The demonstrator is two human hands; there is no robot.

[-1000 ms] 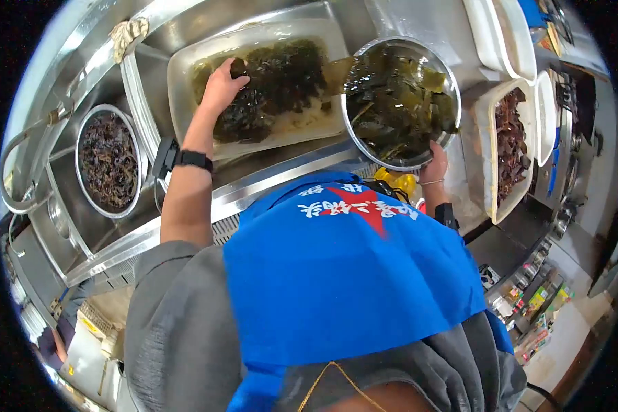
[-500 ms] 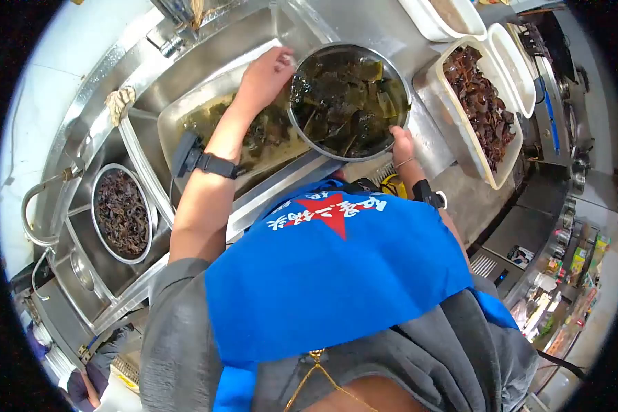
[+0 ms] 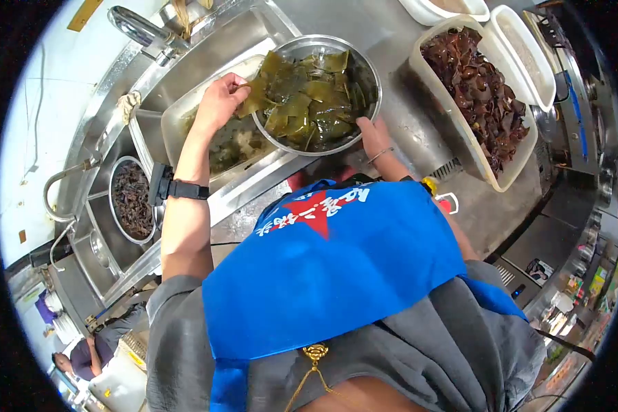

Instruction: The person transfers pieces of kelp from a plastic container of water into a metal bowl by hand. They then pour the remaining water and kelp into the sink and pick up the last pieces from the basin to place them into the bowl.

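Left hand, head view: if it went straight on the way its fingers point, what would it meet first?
The left hand would probably meet the green leaf piece at its fingertips, then the metal bowl; one view leaves depth unclear.

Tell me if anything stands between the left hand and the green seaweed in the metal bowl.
Nothing visible stands in the way. The left hand pinches a seaweed piece at the left rim of the metal bowl. The right hand is at the lower right rim, clear of that side.
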